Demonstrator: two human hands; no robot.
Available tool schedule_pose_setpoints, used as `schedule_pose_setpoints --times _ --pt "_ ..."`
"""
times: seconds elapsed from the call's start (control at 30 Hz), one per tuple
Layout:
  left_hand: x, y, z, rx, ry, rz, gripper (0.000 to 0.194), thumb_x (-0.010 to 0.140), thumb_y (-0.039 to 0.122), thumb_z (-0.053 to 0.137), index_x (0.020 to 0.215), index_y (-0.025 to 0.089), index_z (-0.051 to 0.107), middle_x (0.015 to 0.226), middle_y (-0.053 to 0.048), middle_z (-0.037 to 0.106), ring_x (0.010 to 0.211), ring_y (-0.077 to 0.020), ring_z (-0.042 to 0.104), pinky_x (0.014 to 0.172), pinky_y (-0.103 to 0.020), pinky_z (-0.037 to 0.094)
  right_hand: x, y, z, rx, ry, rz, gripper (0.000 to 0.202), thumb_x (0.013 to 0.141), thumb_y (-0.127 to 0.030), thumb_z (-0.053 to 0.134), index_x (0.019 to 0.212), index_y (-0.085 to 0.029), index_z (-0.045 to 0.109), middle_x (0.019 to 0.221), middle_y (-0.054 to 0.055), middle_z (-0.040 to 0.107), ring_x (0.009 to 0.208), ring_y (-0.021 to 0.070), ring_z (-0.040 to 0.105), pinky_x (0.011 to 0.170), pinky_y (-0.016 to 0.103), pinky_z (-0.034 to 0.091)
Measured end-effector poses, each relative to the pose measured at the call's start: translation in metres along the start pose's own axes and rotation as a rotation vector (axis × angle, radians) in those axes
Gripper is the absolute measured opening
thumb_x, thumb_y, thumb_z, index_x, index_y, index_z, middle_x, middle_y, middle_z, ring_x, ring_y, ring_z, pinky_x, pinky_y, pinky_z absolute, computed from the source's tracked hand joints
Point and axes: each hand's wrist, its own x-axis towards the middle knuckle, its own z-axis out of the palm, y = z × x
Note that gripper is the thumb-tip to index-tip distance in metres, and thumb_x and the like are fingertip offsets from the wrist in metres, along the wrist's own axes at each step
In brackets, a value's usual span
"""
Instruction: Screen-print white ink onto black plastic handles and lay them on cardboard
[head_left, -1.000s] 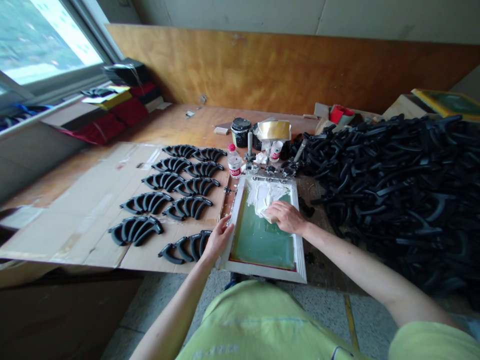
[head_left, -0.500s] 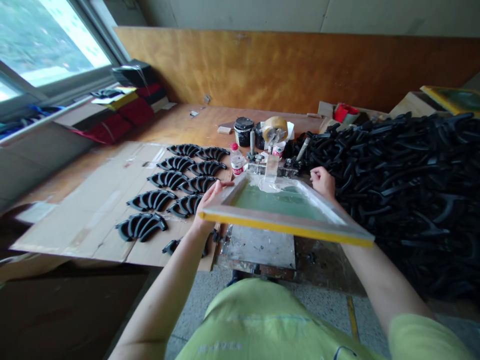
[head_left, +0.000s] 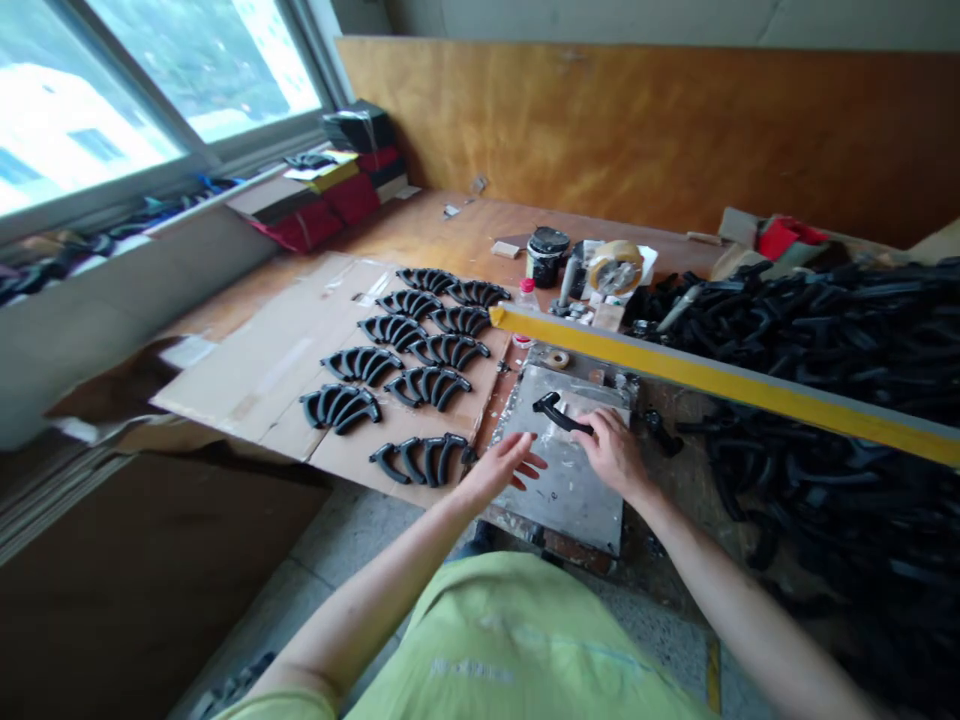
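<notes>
My right hand [head_left: 613,452] grips one end of a curved black plastic handle [head_left: 556,412], which lies over the metal plate [head_left: 570,500]. Left of it, my left hand [head_left: 514,462] hovers above the plate's edge, fingers apart and nothing in them. Beyond both hands the screen-printing frame [head_left: 675,360] is tilted up, its yellow edge facing me. Several rows of like black handles [head_left: 421,460] rest on the cardboard sheet [head_left: 247,370] to the left.
A big heap of black handles [head_left: 847,400] covers the right side. Behind the plate stand a dark paint tub [head_left: 547,257], a tape roll [head_left: 615,268] and a bottle with a red cap [head_left: 527,287]. A wooden board [head_left: 637,140] closes off the back.
The screen frame has swung up, and my left hand has let go of it. My right hand has come down to the plate and now holds a black handle. The view has turned left.
</notes>
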Motion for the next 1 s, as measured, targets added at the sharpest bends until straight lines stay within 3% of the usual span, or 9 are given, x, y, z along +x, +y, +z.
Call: schedule_pose_setpoints --times 0.1,0.17,0.27,0.43,0.6,0.7,0.8,0.9,1.0 --pt "-0.015 -0.027 -0.005 -0.16 0.236 0.027 0.057 0.078 0.069 0.05 0.103 0.017 0.054 0.08 -0.006 0.068 0.069 -0.017 0.065 0.051 -0.023 0.045 0.003 -0.064 0.028 0.037 -0.076 -0.171 0.019 0.093 -0.027 0.047 0.1 -0.019 0.062 0.09 0.01 0.061 0.093 0.0261 0.053 0.086 0.04 0.042" --pt "-0.025 -0.039 -0.027 -0.202 0.451 0.057 0.052 0.076 0.069 0.052 0.085 0.018 0.051 0.065 -0.001 0.061 0.058 -0.0134 0.06 0.048 -0.022 0.042 0.007 -0.1 0.052 0.082 -0.155 -0.265 0.023 0.095 -0.03 0.045 0.107 -0.018 0.061 0.095 0.011 0.061 0.094 0.0256 0.053 0.086 0.039 0.042" --pt "-0.046 -0.062 -0.085 -0.152 0.686 0.039 0.051 0.075 0.07 0.051 0.076 0.019 0.048 0.059 0.0 0.059 0.052 -0.012 0.055 0.047 -0.022 0.041 0.02 -0.129 0.089 0.13 -0.261 -0.322 0.03 0.094 -0.034 0.048 0.118 -0.018 0.057 0.103 0.011 0.062 0.101 0.0247 0.052 0.088 0.036 0.041" --pt "-0.075 -0.118 -0.181 0.03 0.97 -0.157 0.056 0.078 0.074 0.037 0.074 0.019 0.047 0.063 -0.005 0.064 0.052 -0.0143 0.056 0.048 -0.024 0.042 0.044 -0.143 0.15 -0.058 -0.499 -0.359 0.025 0.092 -0.038 0.054 0.106 -0.019 0.062 0.094 0.01 0.066 0.102 0.0248 0.051 0.088 0.037 0.037" --pt "-0.073 -0.143 -0.217 0.381 0.933 -0.397 0.057 0.086 0.065 0.02 0.078 0.019 0.053 0.07 -0.01 0.07 0.065 -0.0216 0.065 0.059 -0.031 0.047 0.053 -0.161 0.187 -0.273 -0.694 -0.294 0.033 0.089 -0.044 0.055 0.099 -0.014 0.064 0.09 0.015 0.069 0.096 0.0273 0.055 0.088 0.042 0.034" --pt "-0.066 -0.137 -0.226 0.492 0.919 -0.467 0.053 0.085 0.063 0.029 0.075 0.02 0.057 0.074 -0.015 0.071 0.083 -0.0297 0.068 0.075 -0.04 0.047 0.052 -0.168 0.195 -0.281 -0.699 -0.241 0.034 0.087 -0.043 0.058 0.096 -0.011 0.064 0.091 0.017 0.068 0.098 0.0285 0.056 0.088 0.042 0.035" --pt "-0.055 -0.127 -0.238 0.595 0.913 -0.5 0.05 0.084 0.061 0.035 0.078 0.019 0.061 0.097 -0.023 0.07 0.104 -0.0368 0.063 0.086 -0.047 0.042 0.051 -0.169 0.202 -0.248 -0.678 -0.211 0.03 0.087 -0.039 0.057 0.098 -0.012 0.063 0.091 0.016 0.068 0.099 0.0284 0.056 0.086 0.041 0.037" --pt "-0.039 -0.117 -0.257 0.638 0.892 -0.498 0.051 0.085 0.06 0.034 0.086 0.018 0.064 0.107 -0.025 0.068 0.108 -0.0378 0.061 0.088 -0.048 0.041 0.055 -0.169 0.21 -0.216 -0.651 -0.181 0.032 0.088 -0.036 0.056 0.109 -0.012 0.06 0.096 0.016 0.067 0.101 0.028 0.054 0.086 0.04 0.037" --pt "-0.024 -0.11 -0.274 0.641 0.868 -0.468 0.051 0.086 0.059 0.034 0.086 0.018 0.065 0.096 -0.021 0.071 0.104 -0.0341 0.064 0.087 -0.043 0.043 0.069 -0.171 0.218 -0.215 -0.643 -0.15 0.042 0.088 -0.036 0.055 0.122 -0.01 0.054 0.1 0.017 0.066 0.103 0.0282 0.052 0.086 0.039 0.039"
